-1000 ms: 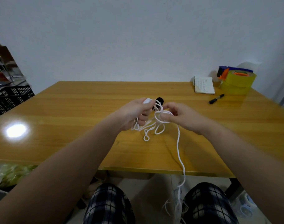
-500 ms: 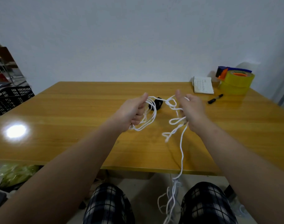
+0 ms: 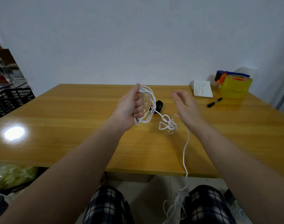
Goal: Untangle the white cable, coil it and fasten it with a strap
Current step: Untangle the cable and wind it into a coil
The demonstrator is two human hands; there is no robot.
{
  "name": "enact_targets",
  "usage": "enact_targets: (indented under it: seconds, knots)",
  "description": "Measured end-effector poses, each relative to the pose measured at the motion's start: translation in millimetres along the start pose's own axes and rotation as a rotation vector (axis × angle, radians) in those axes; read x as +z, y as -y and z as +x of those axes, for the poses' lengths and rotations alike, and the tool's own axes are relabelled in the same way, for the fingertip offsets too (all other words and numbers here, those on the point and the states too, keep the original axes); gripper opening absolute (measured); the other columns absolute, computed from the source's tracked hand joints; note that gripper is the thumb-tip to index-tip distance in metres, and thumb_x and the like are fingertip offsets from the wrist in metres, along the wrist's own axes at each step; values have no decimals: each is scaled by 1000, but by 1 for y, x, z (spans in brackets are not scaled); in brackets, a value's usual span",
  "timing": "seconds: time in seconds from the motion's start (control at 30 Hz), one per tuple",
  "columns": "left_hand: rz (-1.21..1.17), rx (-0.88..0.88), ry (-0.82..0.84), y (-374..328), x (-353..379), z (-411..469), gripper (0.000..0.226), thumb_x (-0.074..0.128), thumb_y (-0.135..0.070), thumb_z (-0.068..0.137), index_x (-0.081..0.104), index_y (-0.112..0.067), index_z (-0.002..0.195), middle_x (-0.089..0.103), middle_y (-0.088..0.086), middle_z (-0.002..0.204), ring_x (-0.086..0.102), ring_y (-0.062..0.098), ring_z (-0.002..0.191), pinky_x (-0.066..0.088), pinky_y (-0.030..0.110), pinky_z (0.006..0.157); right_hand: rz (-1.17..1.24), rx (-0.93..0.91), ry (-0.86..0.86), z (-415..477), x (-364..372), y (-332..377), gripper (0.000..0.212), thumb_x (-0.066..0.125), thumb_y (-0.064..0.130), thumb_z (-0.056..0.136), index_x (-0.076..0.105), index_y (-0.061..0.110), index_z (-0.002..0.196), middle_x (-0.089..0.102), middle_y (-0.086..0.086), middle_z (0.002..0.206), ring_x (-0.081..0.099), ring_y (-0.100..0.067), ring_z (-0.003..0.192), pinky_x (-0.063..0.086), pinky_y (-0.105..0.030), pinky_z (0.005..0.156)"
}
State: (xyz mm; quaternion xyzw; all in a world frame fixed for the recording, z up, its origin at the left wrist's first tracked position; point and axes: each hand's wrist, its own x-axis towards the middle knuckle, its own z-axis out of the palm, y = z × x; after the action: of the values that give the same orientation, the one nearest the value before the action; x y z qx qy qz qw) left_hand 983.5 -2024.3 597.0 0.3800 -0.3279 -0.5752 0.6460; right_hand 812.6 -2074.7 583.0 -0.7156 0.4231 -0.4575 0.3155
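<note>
Since a moment ago: right hand (image 3: 185,109) off the cable (image 3: 147,104), fingers now spread, just right of the strap (image 3: 159,105). Left hand (image 3: 130,109) curled around several loops left of the strap; knotted tangle (image 3: 168,125) dangling just before it, tail trailing off the table (image 3: 73,126) edge toward the lap.

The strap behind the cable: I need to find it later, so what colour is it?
Black. The strap lies on the wooden table, seen in the head view.

The cable (image 3: 147,101) is white; a black strap (image 3: 159,105) lies on the honey-yellow wooden counter (image 3: 73,120). At two o'clock sit translucent yellow tape rolls (image 3: 235,88), a blue-and-orange dispenser (image 3: 222,75) and a black marker (image 3: 214,102). The trousers (image 3: 108,206) are black-and-white plaid.
</note>
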Motion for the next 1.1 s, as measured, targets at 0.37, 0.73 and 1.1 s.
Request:
enact_targets:
  seconds: [0.37,0.73,1.1]
  knots:
    - [-131,-113,238,-8,4,-13,55,38,-46,95,34,-20,46,23,-6,35,17,7,27,10,17,33,218,63,341,-13,16,16,22,62,31,88,50,14,93,55,-5,77,44,-9,55,40,-25,53]
    - [145,-105,218,-6,-8,-10,42,42,-42,96,38,-17,63,27,-7,45,27,8,37,36,21,43,338,116,401,-6,8,18,17,55,16,93,63,2,98,57,-1,70,51,-13,65,38,-28,64]
    - [224,-111,234,-1,-10,-12,22,45,-16,97,56,-3,83,45,-4,54,42,5,47,48,20,55,130,13,65,-9,24,17,38,42,42,96,55,16,73,55,3,56,48,-1,45,36,-14,46]
